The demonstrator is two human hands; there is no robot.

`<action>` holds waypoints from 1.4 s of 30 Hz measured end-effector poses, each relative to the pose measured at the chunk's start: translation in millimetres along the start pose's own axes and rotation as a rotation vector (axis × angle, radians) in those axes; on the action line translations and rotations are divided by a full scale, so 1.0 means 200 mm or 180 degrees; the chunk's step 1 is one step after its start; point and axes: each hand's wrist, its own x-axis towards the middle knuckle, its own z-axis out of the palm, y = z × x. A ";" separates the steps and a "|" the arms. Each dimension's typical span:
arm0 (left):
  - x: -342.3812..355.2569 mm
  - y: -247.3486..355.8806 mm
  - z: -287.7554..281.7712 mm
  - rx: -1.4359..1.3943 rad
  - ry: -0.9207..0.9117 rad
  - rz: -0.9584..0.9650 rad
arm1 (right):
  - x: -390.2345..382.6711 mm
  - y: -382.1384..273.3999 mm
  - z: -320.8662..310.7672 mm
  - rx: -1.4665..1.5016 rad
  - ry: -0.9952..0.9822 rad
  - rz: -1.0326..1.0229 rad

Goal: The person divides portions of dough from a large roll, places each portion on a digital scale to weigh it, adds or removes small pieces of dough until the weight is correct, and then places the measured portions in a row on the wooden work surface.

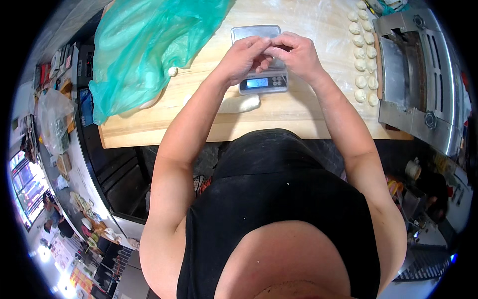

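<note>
My left hand (242,59) and my right hand (298,54) meet above a small scale (274,85) with a lit display, their fingers curled and pressed together on something I cannot make out. A pale dough roll (244,103) lies on the wooden board (318,119) just in front of the scale, partly behind my left forearm. A small dough lump (173,72) sits to the left, beside a crumpled green plastic sheet (139,35) that covers more pale shapes.
Several shaped dough pieces (359,66) stand in two rows at the right, beside a wooden rolling pin (379,70) and a steel machine (418,84). Shelving with bags (57,114) runs along the left. A person (55,219) is small at the far lower left.
</note>
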 end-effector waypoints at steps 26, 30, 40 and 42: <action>0.02 -0.05 -0.15 -0.0172 0.0671 0.0080 | 0.12 0.08 -0.01 0.0735 -0.0201 0.0867; 0.04 0.01 -0.04 -0.0135 0.0146 -0.0115 | 0.12 0.04 -0.02 0.0238 -0.0430 0.0226; 0.07 -0.01 0.00 -0.0749 -0.0141 -0.0145 | 0.04 0.10 0.05 0.0589 0.0320 0.0017; 0.07 -0.02 -0.01 -0.0767 -0.0169 -0.0115 | 0.03 0.11 0.06 0.0579 0.0395 0.0140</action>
